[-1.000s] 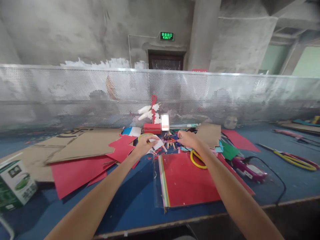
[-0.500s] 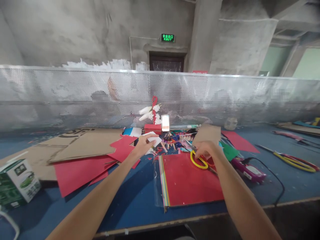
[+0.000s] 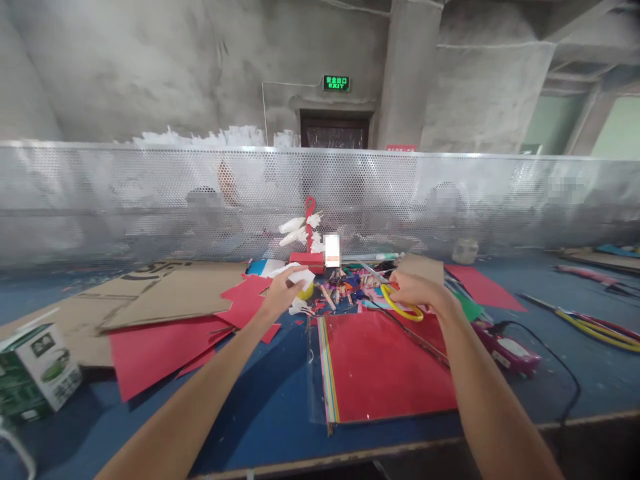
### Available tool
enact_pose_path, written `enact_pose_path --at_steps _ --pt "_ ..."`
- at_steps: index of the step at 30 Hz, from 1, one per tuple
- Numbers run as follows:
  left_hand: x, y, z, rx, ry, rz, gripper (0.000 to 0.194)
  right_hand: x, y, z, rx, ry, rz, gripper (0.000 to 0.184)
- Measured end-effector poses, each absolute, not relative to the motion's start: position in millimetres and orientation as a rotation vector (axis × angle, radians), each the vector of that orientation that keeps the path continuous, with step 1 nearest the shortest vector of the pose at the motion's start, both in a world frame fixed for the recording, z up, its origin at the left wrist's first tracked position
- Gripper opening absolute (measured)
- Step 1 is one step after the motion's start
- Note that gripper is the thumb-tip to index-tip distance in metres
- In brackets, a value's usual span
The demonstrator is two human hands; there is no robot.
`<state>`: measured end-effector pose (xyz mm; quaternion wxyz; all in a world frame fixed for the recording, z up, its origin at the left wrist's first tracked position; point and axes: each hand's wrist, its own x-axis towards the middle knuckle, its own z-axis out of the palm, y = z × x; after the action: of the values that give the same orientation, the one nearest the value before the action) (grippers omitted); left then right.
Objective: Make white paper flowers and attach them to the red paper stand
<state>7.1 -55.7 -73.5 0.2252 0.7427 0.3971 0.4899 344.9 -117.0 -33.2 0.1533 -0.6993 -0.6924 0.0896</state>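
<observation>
Scissors (image 3: 415,317) w/ yellow loops are in the R hand (image 3: 420,290), and white paper (image 3: 303,275) is in the L hand (image 3: 279,293). The L grip pinches the paper btwn thumb and fingers, over the table (image 3: 250,413) and near a yellow thing (image 3: 306,291). The R grip is curled round the top of the loops; can't tell if any finger is thru a loop. The blades point away from the person, toward a messy heap of bits (image 3: 345,287) btwn the hands. Can't tell if the blades are apart, or if they touch the heap. The step now looks like getting the scissors in hand while the paper is held ready, tho the two are well apart. Prob. the next move calls for a good hold on the loops and a calm, flat bit of paper, w/ L fingers kept off the blades. The heap is close by, so the tips could snag on bits; a small lift would help. Red sheets (image 3: 385,367) lie nearer the person, below the scissors. Brown card (image 3: 170,293) is on the L side, and a purple tool (image 3: 515,353) w/ a black cord is on the R side.
</observation>
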Motion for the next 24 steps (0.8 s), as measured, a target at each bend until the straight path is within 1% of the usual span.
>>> enact_pose_path --at_steps 3,5,9,11,18,24 --pt "4 -54 -70 2.059 1.083 1.444 0.039 332 -111 -41 -1.620 -2.102 0.501 0.043" --pt "2 -53 -68 2.013 1.067 1.441 0.041 320 -105 -46 -1.399 -2.142 0.679 0.046" --pt "1 -56 -63 1.911 0.990 1.421 0.050 302 -96 -56 -1.228 -2.151 0.868 0.050" --pt "1 -59 -61 1.891 0.968 1.444 0.051 302 -94 -57 -1.180 -2.201 0.887 0.051" --pt "4 -64 -56 1.906 0.976 1.509 0.052 311 -103 -50 -1.087 -2.431 0.754 0.046" --pt "8 -64 -64 1.930 0.987 1.429 0.054 287 -110 -48 -1.013 -2.435 0.862 0.045"
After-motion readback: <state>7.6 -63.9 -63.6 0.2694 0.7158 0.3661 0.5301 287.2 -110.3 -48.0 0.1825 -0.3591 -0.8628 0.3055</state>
